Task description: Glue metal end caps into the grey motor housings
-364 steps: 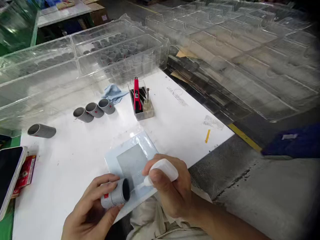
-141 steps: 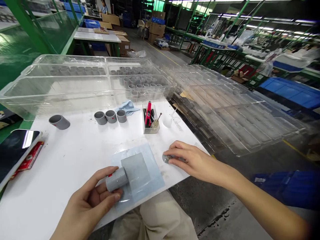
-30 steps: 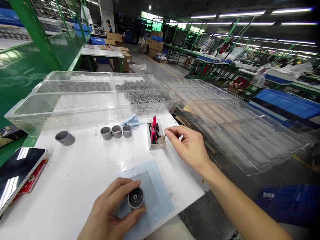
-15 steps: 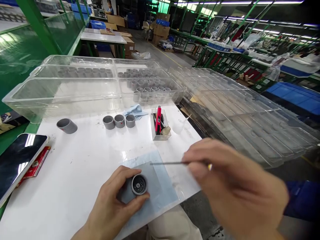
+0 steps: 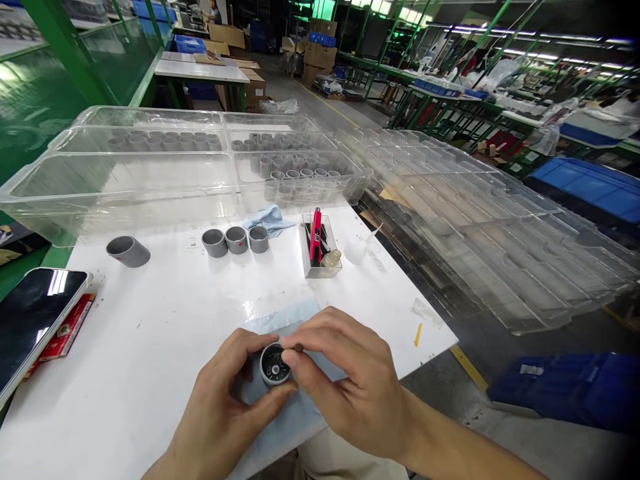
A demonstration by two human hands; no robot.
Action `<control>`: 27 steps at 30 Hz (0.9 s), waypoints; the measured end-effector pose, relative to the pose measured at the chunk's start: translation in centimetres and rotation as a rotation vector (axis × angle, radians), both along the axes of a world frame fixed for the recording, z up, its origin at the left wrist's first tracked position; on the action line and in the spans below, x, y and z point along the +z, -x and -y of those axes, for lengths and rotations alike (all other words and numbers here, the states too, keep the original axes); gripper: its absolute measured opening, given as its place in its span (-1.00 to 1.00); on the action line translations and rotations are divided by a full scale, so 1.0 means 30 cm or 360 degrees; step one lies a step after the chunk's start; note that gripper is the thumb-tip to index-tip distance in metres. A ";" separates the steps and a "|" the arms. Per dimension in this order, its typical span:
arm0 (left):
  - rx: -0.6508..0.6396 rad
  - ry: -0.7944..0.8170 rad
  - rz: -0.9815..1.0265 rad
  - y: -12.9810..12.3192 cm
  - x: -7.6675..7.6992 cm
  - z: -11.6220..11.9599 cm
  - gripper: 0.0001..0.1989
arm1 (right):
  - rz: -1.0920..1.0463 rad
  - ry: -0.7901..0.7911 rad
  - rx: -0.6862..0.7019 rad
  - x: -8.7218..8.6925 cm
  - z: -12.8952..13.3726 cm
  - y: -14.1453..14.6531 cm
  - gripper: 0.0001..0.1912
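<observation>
My left hand (image 5: 220, 393) grips a small grey cylindrical cup (image 5: 275, 367) between thumb and fingers, its open end facing me. Dark round parts show inside the cup. At the cup's right rim, my right hand (image 5: 353, 377) is closed in a pinch. A small dark end of a thin rod-shaped tool (image 5: 299, 347) shows between its thumb and forefinger; the rest is hidden. Beneath both hands lies a light blue cloth (image 5: 295, 310) on the white table (image 5: 165, 360).
Three grey cups (image 5: 237, 241) stand in a row, and another cup (image 5: 129, 251) lies tilted leftward. A clear box (image 5: 323, 272) holds a red cutter (image 5: 315, 237). Behind are clear trays (image 5: 150, 190) with many cups. A phone (image 5: 37, 320) lies left; empty-looking clear trays (image 5: 475, 220) sit right.
My right hand has moved left and down from the right side to the cup's rim, bringing the thin tool with it. My left hand still holds the cup in nearly the same place.
</observation>
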State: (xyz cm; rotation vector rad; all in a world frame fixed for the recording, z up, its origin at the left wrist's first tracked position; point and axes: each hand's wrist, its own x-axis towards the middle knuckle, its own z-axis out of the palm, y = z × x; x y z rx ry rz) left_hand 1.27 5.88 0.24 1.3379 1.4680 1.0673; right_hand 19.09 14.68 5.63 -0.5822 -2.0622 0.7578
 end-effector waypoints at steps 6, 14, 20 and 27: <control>-0.0001 -0.0032 -0.0021 0.005 -0.011 0.006 -0.69 | 0.0040 -0.0083 -0.0053 0.029 0.006 -0.007 -0.85; -0.0055 -0.0239 -0.0250 0.005 -0.005 0.005 -0.65 | -0.0270 -0.0291 -0.0625 0.151 -0.118 -0.144 -0.78; -0.0132 -0.0399 -0.0364 -0.002 -0.007 0.002 -0.59 | 0.0000 -0.0400 -0.0903 0.106 -0.291 -0.143 -0.94; -0.0192 -0.0554 -0.0301 -0.015 -0.022 0.012 -0.55 | 0.0537 -0.0247 -0.0659 0.061 -0.350 -0.107 -0.90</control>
